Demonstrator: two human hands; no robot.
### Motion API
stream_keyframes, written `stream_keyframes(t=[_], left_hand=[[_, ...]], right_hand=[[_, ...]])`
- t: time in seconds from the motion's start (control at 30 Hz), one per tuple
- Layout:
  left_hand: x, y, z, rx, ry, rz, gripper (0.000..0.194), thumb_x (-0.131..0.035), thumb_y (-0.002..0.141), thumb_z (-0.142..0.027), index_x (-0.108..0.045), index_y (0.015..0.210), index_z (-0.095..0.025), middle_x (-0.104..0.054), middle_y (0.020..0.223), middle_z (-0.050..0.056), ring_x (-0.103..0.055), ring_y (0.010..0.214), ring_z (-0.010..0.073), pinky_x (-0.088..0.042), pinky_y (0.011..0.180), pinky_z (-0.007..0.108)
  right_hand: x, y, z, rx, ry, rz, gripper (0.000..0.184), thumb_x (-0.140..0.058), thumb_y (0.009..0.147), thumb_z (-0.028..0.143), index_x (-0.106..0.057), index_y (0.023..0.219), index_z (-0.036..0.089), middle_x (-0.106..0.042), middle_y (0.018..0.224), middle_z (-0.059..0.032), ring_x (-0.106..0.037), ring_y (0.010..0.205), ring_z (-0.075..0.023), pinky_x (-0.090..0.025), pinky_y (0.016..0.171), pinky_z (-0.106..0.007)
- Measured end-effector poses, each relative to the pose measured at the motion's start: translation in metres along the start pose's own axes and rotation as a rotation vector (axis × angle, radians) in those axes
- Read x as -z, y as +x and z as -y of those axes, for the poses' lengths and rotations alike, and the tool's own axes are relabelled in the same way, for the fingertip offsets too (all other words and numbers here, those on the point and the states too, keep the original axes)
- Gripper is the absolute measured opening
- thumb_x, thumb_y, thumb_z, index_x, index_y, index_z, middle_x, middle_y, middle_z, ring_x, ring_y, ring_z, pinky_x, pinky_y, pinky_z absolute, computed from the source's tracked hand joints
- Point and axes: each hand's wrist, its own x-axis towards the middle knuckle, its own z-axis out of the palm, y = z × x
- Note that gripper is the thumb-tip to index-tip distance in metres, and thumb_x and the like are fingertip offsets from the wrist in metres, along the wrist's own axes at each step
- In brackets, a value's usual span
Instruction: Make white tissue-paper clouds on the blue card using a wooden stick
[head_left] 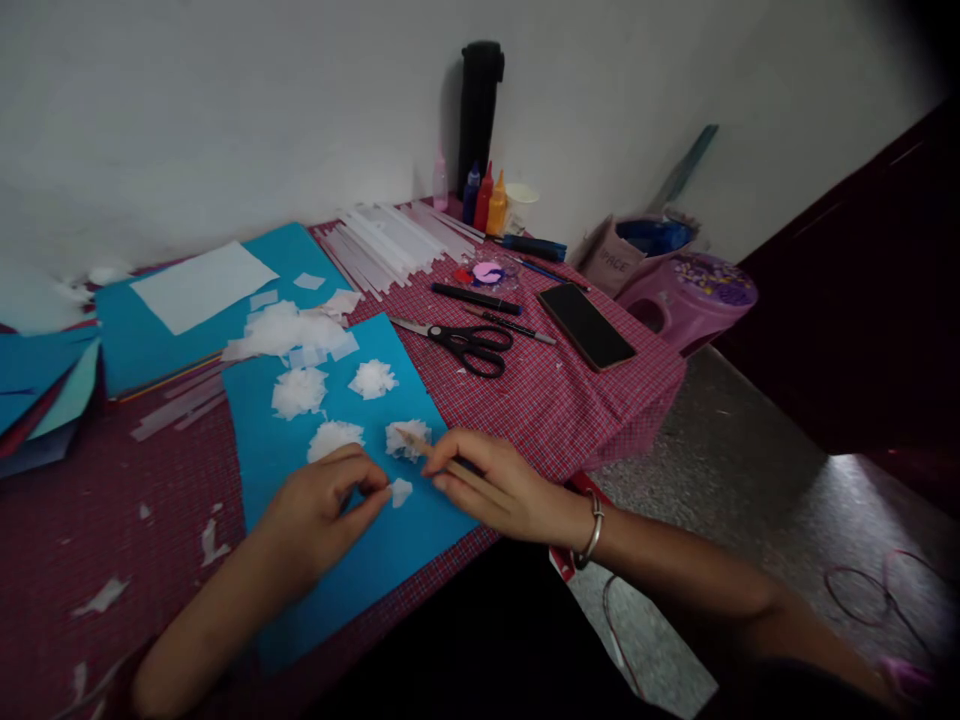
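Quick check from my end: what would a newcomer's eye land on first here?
Probably the bright blue sheet at the front, with white paper tufts on it. Just above it, the right hand holds a thin stick over one tuft. Beyond, black-handled scissors lie open on the checked cloth.

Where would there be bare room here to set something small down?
The checked cloth looks largely bare between the scissors, the phone and the right hand. So does the near part of the blue sheet, beside the left hand. It is crowded at the back, with paper strips and bottles, and around the pens.
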Motion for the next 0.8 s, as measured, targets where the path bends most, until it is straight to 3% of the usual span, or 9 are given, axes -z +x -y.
stream_keyframes(t=[0.13, 0.27, 0.43, 0.63, 0.8], left_hand=[[0.004, -0.002, -0.013, 0.025, -0.113, -0.025, 0.022, -0.053, 0.08, -0.032, -0.058, 0.062, -0.02, -0.05, 0.062, -0.002, -0.048, 0.056, 0.0121, -0.037, 0.055, 0.026], [0.004, -0.002, -0.014, 0.128, -0.377, -0.017, 0.024, -0.056, 0.079, -0.038, -0.059, 0.064, -0.02, -0.053, 0.065, -0.001, -0.048, 0.061, 0.013, -0.038, 0.057, 0.026], [0.002, -0.004, -0.008, 0.298, -0.725, -0.134, 0.02, -0.061, 0.074, -0.038, -0.056, 0.065, -0.02, -0.056, 0.068, -0.003, -0.041, 0.054, 0.0086, -0.034, 0.051, 0.023], [-0.006, -0.005, -0.015, 0.317, -0.711, -0.071, 0.019, -0.068, 0.067, -0.036, -0.06, 0.073, -0.02, -0.056, 0.066, -0.003, -0.046, 0.058, 0.0106, -0.038, 0.056, 0.024], [-0.014, -0.004, -0.017, 0.327, -0.703, -0.094, 0.02, -0.067, 0.065, -0.035, -0.053, 0.064, -0.02, -0.046, 0.058, -0.006, -0.039, 0.054, 0.009, -0.032, 0.05, 0.022]], right_hand=[[-0.012, 0.012, 0.006, 0.002, 0.02, -0.035, 0.009, -0.06, 0.085, 0.024, -0.055, 0.09, 0.018, -0.061, 0.087, -0.0013, -0.058, 0.08, -0.0134, -0.046, 0.075, -0.026], [-0.022, 0.017, 0.004, -0.011, 0.07, -0.038, 0.006, -0.057, 0.083, 0.017, -0.053, 0.081, 0.019, -0.055, 0.076, 0.0029, -0.052, 0.068, -0.0101, -0.042, 0.065, -0.021], [-0.023, 0.013, 0.003, -0.064, 0.195, -0.071, 0.007, -0.058, 0.079, 0.014, -0.053, 0.08, 0.019, -0.05, 0.072, 0.0046, -0.047, 0.063, -0.0089, -0.039, 0.061, -0.021], [-0.025, 0.012, -0.002, -0.163, 0.319, -0.067, 0.012, -0.061, 0.082, 0.027, -0.052, 0.082, 0.019, -0.048, 0.071, 0.0049, -0.044, 0.061, -0.0083, -0.036, 0.056, -0.02], [-0.028, 0.013, -0.004, -0.148, 0.423, -0.079, 0.012, -0.061, 0.082, 0.025, -0.051, 0.083, 0.019, -0.049, 0.073, 0.0043, -0.044, 0.064, -0.0086, -0.036, 0.059, -0.021]])
